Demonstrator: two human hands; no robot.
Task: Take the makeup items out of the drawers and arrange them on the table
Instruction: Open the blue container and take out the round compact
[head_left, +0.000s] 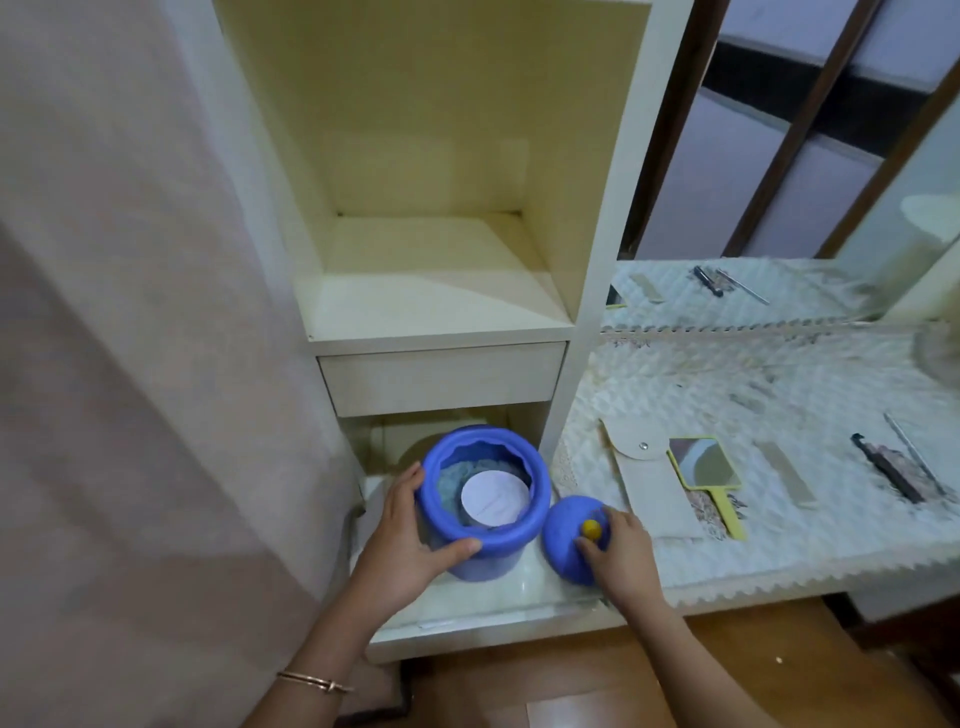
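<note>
An open blue round jar (485, 551) stands in the pulled-out lower drawer (483, 618). Inside it lies a white round disc (493, 498) on blue-grey stuff. My left hand (410, 535) grips the jar's left side and rim. My right hand (618, 551) holds the jar's blue lid (563, 540) by its yellow knob (591, 529), just right of the jar. On the table (779, 551) lie a beige snap pouch (654, 483), a yellow-framed hand mirror (704, 465), a beige comb (787, 473) and dark pencils with a thin stick (893, 470).
A cream shelf unit (436, 291) rises above a closed upper drawer (441, 376). A mirror at the back right (779, 156) reflects the table items. A pale curtain (130, 312) hangs at the left. Wooden floor (623, 686) lies below.
</note>
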